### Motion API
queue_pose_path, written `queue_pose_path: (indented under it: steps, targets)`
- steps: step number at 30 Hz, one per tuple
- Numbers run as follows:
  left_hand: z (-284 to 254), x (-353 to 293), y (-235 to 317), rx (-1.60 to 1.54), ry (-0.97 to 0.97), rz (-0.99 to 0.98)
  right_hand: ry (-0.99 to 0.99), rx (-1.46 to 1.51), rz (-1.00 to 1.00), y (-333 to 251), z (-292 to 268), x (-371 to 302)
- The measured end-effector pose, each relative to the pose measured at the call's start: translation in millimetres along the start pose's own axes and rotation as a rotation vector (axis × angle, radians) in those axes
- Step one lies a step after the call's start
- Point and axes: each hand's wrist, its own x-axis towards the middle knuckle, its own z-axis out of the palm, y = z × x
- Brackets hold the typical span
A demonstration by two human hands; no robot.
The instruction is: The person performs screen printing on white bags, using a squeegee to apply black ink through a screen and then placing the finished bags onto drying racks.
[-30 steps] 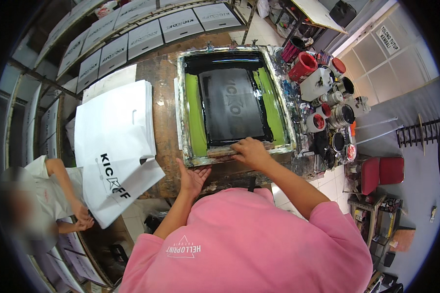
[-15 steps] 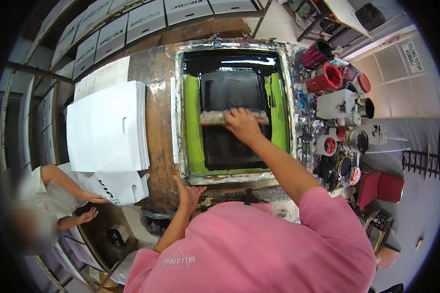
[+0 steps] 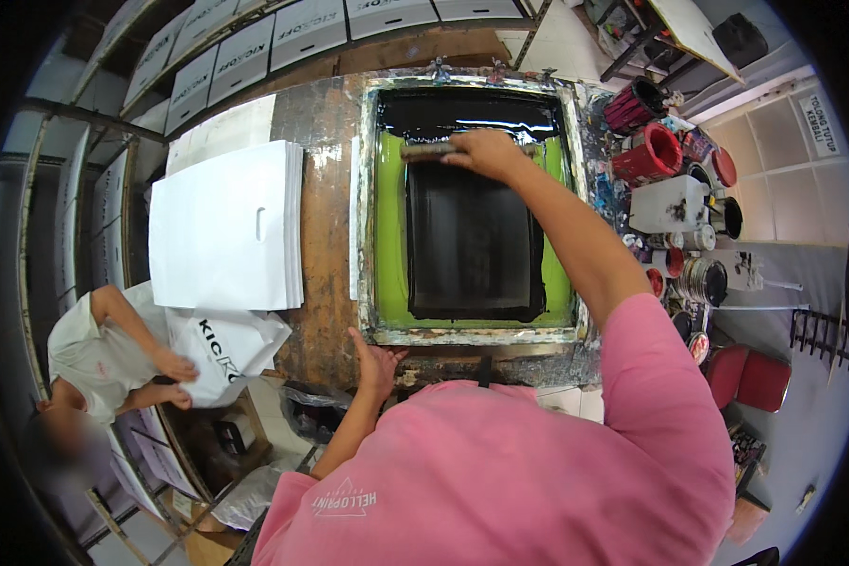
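Observation:
A screen printing frame (image 3: 472, 335) lies on the worktable. Inside it is a green mesh border (image 3: 393, 236) around a dark rectangle smeared with black ink (image 3: 474, 250). My right hand (image 3: 486, 154) grips a long squeegee (image 3: 428, 152) near the far end of the mesh, its fingers wrapped over the bar. Thick black ink pools just beyond the bar. My left hand (image 3: 375, 366) is held below the frame's near left corner, palm up, thumb and fingers apart, with nothing in it. Whether its fingertips touch the frame's edge I cannot tell.
White bags (image 3: 222, 226) with handle slots are stacked left of the frame. A co-worker (image 3: 113, 349) at the lower left holds a printed white bag (image 3: 222, 354). Ink tubs and cans (image 3: 646, 156) crowd the right side. Shelves with printed white bags (image 3: 307, 33) stand beyond the table.
My right hand has pushed the squeegee from mid-screen toward the far end. My left hand has stayed near the corner. The co-worker has taken hold of the printed bag and drawn it away.

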Motion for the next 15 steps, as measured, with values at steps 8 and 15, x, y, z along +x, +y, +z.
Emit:
queue_pose_path:
  steps: [8, 15]
  targets:
    - [-1.4, -24.5, 6.5, 0.097, -0.130, 0.119, -0.039, 0.073, 0.168, -176.4, 21.8, -214.8]
    - [3.0, -68.0, 58.3, 0.069, -0.537, 0.372, 0.420, -0.267, 0.230, -258.0, -48.8, -244.9]
